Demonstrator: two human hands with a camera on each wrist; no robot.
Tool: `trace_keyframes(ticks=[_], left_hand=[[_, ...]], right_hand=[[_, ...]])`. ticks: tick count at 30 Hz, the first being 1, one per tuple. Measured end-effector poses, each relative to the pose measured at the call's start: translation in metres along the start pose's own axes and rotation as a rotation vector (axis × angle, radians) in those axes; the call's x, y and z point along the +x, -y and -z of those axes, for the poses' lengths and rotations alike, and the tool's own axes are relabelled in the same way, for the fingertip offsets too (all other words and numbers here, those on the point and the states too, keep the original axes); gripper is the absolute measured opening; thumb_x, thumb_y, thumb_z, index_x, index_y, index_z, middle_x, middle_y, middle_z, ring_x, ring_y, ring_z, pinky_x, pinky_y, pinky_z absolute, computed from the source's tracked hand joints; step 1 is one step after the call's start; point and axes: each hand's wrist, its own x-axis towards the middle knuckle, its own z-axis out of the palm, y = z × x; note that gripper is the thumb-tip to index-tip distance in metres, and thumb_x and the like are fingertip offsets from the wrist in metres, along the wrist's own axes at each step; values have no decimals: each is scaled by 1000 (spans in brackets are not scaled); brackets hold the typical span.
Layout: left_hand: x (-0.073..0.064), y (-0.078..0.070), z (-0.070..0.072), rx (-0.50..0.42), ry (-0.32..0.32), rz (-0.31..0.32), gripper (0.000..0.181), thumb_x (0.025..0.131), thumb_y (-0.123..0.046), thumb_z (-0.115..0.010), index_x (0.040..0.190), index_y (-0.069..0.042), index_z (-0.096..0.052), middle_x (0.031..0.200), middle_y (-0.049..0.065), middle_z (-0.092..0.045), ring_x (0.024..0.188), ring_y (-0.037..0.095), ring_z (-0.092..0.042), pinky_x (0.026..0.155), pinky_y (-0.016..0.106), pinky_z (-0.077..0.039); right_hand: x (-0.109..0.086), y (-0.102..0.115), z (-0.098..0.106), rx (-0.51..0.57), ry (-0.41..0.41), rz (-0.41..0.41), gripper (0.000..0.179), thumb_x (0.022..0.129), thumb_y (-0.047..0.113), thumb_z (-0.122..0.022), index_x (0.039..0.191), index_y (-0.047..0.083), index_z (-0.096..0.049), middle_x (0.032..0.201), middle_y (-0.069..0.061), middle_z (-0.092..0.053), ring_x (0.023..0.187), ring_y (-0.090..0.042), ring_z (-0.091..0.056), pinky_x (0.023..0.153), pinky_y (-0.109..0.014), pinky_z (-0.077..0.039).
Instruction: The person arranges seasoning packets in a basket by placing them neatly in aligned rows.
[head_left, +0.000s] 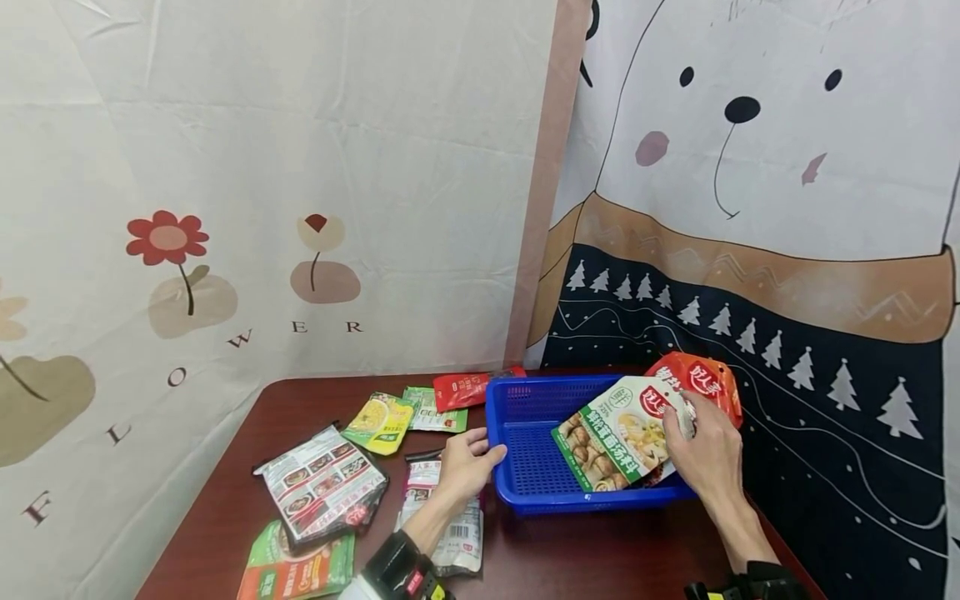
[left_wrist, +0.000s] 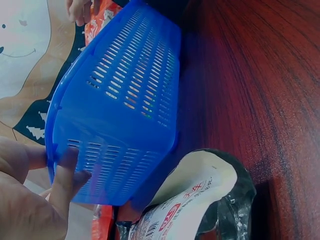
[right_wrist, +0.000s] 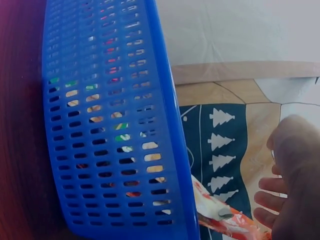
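My left hand (head_left: 467, 467) grips the left rim of a blue plastic basket (head_left: 517, 500), thumb on one side and fingers on the other. Inside the basket leans a white-and-green food packet (head_left: 618, 429) with mushrooms pictured on it. Behind it, an orange-red packet (head_left: 712, 379) sticks up past the right rim. My right hand (head_left: 705, 442) is over the upper right corner of the white-and-green packet. The right wrist view shows this hand (right_wrist: 295, 170) with loosely bent fingers and space between thumb and fingers, near the packet tops.
Left of the basket lie a black-and-white packet (head_left: 326, 487), a green-orange packet (head_left: 300, 567), a yellow packet (head_left: 380, 422), a green-white packet (head_left: 435, 412) and a red packet (head_left: 465, 390). A silver-black pouch (head_left: 459, 542) lies beneath my left forearm. Printed cloths (head_left: 420, 208) hang behind the table.
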Motion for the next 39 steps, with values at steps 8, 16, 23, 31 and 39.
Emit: trace_keyframes(ticks=[8,16,23,31,39], left_hand=[[-2,-3,8,78,-7,-45,68,107,-26,-81,161,6,-54,149,33,-71,126,42,-80,95,49,-71],[-5,-15,35,294,-100,-164,64,107,-38,-78,158,-3,-62,149,21,-75,131,38,-79,103,52,-68],[-20,-23,73,530,-150,-230,64,107,-46,-75,161,-14,-62,161,20,-66,149,47,-63,120,69,-54],[-44,-25,108,642,-166,-224,67,108,-43,-75,165,-12,-57,172,19,-55,162,47,-50,131,72,-41],[-67,-25,133,761,-187,-223,69,107,-40,-76,166,-12,-55,175,23,-50,162,53,-45,129,80,-37]], right_hand=[[-2,14,-2,38,137,56,54,103,22,-77,150,-2,-64,153,-34,-65,138,-55,-59,112,-79,-47],[-7,37,-9,100,197,129,53,101,19,-80,149,0,-64,151,-30,-66,139,-52,-59,113,-76,-47],[-14,59,-17,141,286,197,56,103,20,-80,154,3,-62,159,-25,-62,147,-49,-55,119,-78,-44],[-26,84,-29,164,337,302,59,101,21,-83,154,6,-64,163,-21,-61,152,-44,-55,124,-73,-43],[-45,116,-42,207,383,420,58,100,25,-83,154,12,-66,164,-14,-62,157,-41,-53,126,-69,-43]])
